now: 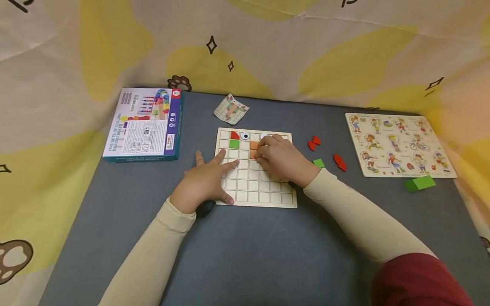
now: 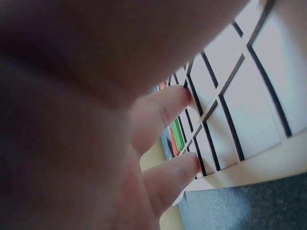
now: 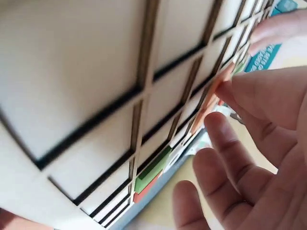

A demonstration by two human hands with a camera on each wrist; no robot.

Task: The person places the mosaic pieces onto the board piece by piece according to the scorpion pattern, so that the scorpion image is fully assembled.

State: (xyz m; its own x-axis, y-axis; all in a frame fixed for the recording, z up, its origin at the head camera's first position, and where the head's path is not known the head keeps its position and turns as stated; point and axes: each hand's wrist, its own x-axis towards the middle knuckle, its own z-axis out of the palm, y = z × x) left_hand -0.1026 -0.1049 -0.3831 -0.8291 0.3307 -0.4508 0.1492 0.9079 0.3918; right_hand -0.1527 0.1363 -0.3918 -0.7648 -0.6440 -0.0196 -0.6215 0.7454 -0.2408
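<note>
A pale wooden grid board (image 1: 243, 185) lies on the table, with a red quarter-round tile (image 1: 235, 135), a green square tile (image 1: 234, 144) and an eye tile (image 1: 245, 136) in its upper cells. My left hand (image 1: 203, 180) rests on the board's left side, fingers spread and fingertips on the cells. At the upper middle, my right hand (image 1: 281, 159) pinches an orange square tile (image 1: 253, 154) between thumb and forefinger, low over the grid. Another orange tile (image 1: 254, 145) sits just above it. A second eye tile (image 1: 264, 135) is partly hidden behind the right hand.
Behind the board lies a patterned picture card (image 1: 231, 109). A boxed bead set (image 1: 143, 125) stands at the left. Loose red pieces (image 1: 339, 162) and a green tile (image 1: 318, 163) lie on the right, near a picture puzzle board (image 1: 400, 144) and a green block (image 1: 420, 183).
</note>
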